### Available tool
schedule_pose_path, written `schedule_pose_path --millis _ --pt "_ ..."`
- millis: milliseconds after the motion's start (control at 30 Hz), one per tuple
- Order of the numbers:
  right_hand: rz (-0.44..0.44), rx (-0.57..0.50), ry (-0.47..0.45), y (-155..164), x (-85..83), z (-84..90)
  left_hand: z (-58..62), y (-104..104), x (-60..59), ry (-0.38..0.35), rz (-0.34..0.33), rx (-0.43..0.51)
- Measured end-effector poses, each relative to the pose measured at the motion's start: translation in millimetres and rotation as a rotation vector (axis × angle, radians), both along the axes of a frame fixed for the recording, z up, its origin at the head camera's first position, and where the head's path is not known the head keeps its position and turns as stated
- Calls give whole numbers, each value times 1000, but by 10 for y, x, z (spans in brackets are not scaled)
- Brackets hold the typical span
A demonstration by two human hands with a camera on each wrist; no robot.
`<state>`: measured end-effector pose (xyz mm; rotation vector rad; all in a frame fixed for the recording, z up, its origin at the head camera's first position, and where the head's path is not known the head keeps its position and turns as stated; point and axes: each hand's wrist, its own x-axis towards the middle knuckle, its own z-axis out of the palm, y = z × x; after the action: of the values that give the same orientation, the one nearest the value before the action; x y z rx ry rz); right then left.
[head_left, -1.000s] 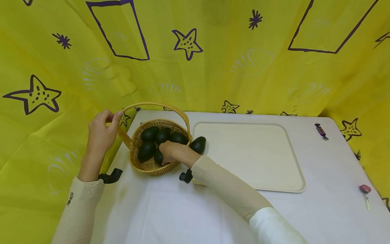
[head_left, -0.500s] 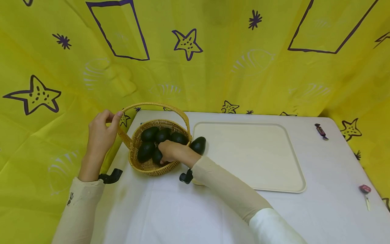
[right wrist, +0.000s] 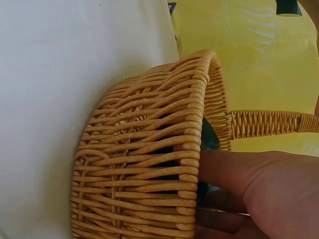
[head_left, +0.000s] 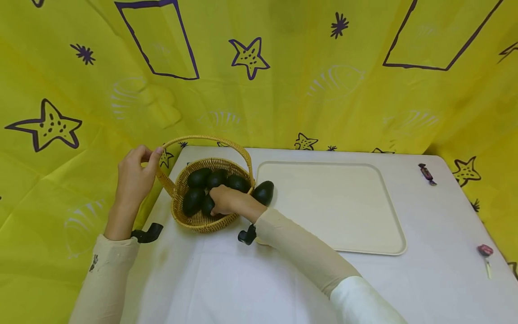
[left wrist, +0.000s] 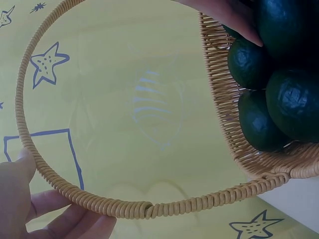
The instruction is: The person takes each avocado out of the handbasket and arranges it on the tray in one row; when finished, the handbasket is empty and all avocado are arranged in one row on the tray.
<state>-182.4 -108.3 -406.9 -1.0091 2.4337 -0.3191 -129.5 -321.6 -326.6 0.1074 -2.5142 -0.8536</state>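
The left hand (head_left: 133,175) gripped the handle of the wicker basket (head_left: 190,218) at the bench's (head_left: 226,279) left edge. The right hand (head_left: 226,200), fingers curled, grasped an avocado (head_left: 208,205) inside the basket.

Staged recording booth: white table (head_left: 226,279) enclosed by yellow star-print backdrop (head_left: 283,90).

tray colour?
Plain cream tray, no pattern; shows best in the head view.
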Motion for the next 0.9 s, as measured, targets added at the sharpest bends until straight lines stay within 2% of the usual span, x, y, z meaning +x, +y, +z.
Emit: schedule_pose_path --millis 300,600,900 --pt "19 -20 8 28 -11 -6 3 -1 -20 1 -1 -1" --pt "9 -57 -28 105 -3 40 2 -6 -9 -3 -6 -4" --pt "-23 -162 -91 291 34 174 12 2 3 0 -3 -7"
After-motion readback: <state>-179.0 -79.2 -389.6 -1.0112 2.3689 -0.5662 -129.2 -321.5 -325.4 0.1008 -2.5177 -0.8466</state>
